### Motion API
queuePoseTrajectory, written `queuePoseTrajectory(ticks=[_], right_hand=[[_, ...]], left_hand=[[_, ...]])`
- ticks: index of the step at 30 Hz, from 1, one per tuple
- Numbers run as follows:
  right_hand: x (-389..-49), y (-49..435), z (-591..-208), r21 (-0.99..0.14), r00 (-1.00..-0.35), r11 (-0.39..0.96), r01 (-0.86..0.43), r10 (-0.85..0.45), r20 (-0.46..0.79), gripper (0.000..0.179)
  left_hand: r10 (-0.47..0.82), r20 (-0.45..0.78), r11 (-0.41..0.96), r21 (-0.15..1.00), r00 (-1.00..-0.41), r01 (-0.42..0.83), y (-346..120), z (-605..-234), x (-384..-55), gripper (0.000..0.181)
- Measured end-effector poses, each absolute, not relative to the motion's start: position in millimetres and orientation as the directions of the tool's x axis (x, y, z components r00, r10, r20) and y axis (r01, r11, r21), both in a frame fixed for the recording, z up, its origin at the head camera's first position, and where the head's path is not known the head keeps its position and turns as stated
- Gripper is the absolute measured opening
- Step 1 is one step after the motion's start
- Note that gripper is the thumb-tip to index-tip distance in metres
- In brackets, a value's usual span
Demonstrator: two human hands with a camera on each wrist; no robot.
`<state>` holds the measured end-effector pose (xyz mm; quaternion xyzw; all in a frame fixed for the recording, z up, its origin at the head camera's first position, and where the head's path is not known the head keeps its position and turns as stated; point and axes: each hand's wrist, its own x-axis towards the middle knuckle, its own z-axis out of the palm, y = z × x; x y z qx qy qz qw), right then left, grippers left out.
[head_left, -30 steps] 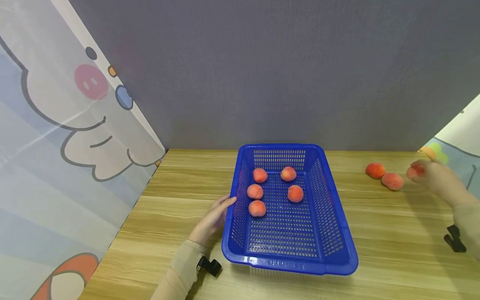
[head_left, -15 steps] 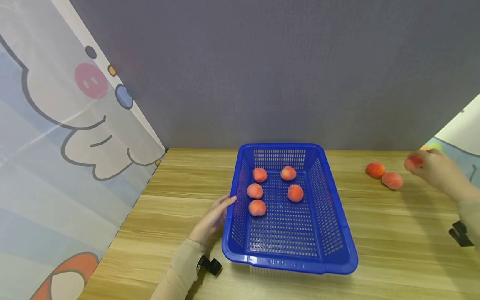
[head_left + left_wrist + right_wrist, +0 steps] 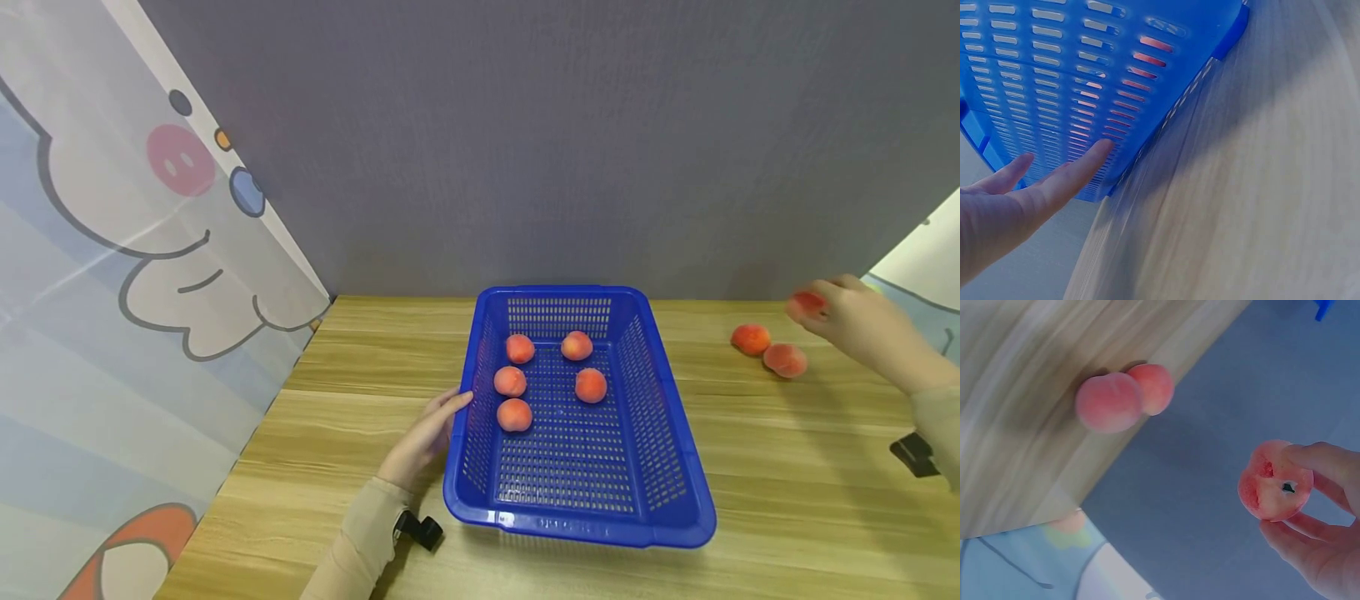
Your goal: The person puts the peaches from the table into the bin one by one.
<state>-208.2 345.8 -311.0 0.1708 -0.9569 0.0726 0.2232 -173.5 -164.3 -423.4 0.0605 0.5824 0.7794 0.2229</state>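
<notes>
A blue plastic basket (image 3: 585,533) stands on the wooden table with several peaches inside, among them a peach (image 3: 591,386) on its right half. My left hand (image 3: 423,437) rests against the basket's left side; in the left wrist view its straight fingers (image 3: 1079,172) touch the slotted outer wall. Above the table at the far right, my right hand (image 3: 862,325) holds a peach (image 3: 1275,481) between thumb and fingers, with a dark green spot and rough red patches on it. Two peaches lie touching below it, one redder peach (image 3: 751,339) and a pinker peach (image 3: 785,360).
A grey upright panel (image 3: 562,150) closes off the table's back edge. Cartoon-printed cloth (image 3: 172,275) hangs at the left, and more shows at the far right. Bare wooden tabletop (image 3: 360,375) lies left of the basket.
My right hand has lifted the peach higher and carried it slightly left, towards the two loose peaches. My left hand and the basket stay where they were.
</notes>
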Motion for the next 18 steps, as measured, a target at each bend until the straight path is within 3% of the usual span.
queuePoseTrajectory(ticks=[12, 18], right_hand=[[-208.4, 318.9, -296.8, -0.059, -0.822, 0.919, -0.389, -0.318, 0.473, 0.02], [-211.4, 307.6, -292.2, -0.002, -0.708, 0.858, -0.513, -0.422, 0.566, 0.029]], left_hand=[[0.417, -0.161, -0.227, 0.934, -0.894, -0.275, -163.8, -422.7, -173.7, 0.05], [0.417, -0.162, -0.233, 0.932, -0.894, -0.278, -164.2, -422.9, -173.6, 0.05]])
